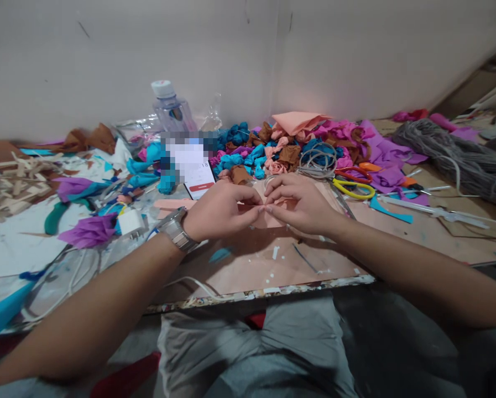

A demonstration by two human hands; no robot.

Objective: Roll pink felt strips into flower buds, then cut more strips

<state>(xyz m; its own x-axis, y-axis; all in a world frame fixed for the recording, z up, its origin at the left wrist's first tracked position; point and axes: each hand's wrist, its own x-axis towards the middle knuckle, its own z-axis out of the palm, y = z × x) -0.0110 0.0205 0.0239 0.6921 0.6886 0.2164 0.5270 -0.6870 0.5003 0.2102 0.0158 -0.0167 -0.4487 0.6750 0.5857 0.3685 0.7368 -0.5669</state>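
Note:
My left hand (225,210), with a metal watch (178,231) at its wrist, comes in from the left. Its thumb and fingers pinch a piece of peach paper (268,220) near the middle of the table. From the right, my right hand (299,203) pinches the same paper, and the fingertips of both hands meet. Part of the paper lies behind the fingers and cannot be seen. A phone (198,179) lies just beyond my left hand, and a loop of grey wire (318,160) lies behind my right hand.
Crumpled coloured paper (254,155) is heaped along the wall beside a bottle (171,108). Yellow-handled scissors (355,189) and grey yarn (450,157) lie at right. At left are a white charger (130,222), wooden sticks (13,185) and purple paper (89,231).

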